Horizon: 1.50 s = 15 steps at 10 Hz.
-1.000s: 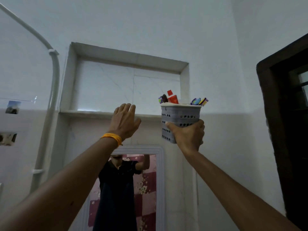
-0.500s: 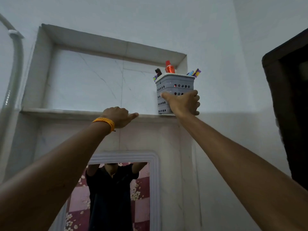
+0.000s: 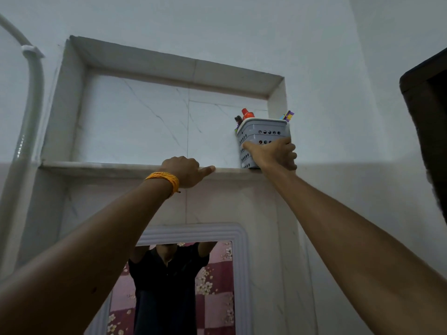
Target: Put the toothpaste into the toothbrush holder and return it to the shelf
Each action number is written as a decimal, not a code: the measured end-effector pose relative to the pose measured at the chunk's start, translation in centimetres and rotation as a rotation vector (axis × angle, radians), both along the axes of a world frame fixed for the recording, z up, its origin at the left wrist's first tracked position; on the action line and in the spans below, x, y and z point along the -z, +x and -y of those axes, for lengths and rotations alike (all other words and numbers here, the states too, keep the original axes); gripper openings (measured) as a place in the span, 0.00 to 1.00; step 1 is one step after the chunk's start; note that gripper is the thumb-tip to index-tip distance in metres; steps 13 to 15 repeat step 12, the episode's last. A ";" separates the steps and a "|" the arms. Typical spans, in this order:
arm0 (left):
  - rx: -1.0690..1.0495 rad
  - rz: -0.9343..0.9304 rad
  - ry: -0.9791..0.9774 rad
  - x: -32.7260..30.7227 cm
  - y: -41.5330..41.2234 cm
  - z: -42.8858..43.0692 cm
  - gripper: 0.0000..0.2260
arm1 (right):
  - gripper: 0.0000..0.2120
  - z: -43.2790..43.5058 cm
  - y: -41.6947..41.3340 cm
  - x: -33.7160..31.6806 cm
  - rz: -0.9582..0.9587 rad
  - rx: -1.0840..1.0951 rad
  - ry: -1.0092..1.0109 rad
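Note:
The grey perforated toothbrush holder (image 3: 262,134) stands on the marble shelf (image 3: 101,167) at the right end of the wall niche. My right hand (image 3: 274,154) is wrapped around its lower front. A red-capped toothpaste tube (image 3: 247,114) sticks up out of it, with dark brushes to its left and colourful toothbrush heads (image 3: 288,116) at its right corner. My left hand (image 3: 187,170), with an orange band at the wrist, rests on the shelf's front edge with fingers curled and thumb stretched along the ledge.
A white-framed mirror (image 3: 183,286) below the shelf reflects a person in a dark shirt. A white pipe (image 3: 29,105) runs down the wall at left. A dark wooden door frame (image 3: 425,122) stands at right.
My right hand lifted the holder from below shelf height up onto the right end of the shelf. My left hand dropped from open in the air to curled on the ledge.

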<state>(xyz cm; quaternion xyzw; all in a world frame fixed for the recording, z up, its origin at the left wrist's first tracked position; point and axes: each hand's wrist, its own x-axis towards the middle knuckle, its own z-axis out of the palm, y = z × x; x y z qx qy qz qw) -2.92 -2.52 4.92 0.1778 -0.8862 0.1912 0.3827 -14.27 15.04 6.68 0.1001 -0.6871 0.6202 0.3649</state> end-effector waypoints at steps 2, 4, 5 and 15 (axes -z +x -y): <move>-0.009 -0.019 -0.034 0.1 0.0 0.0 0.31 | 0.59 1.2 -1.4 0.0 0.018 -0.018 0.005; -0.018 -0.026 -0.030 0.2 -0.1 0.0 0.31 | 0.62 1.2 -2.7 -0.2 0.034 -0.025 0.017; -0.017 -0.030 -0.018 0.3 0.0 0.0 0.31 | 0.63 1.3 -3.0 -0.3 0.048 -0.042 0.031; 0.077 -0.410 -0.147 6.8 5.2 -1.7 0.20 | 0.45 -1.7 1.3 8.5 -0.350 0.059 0.415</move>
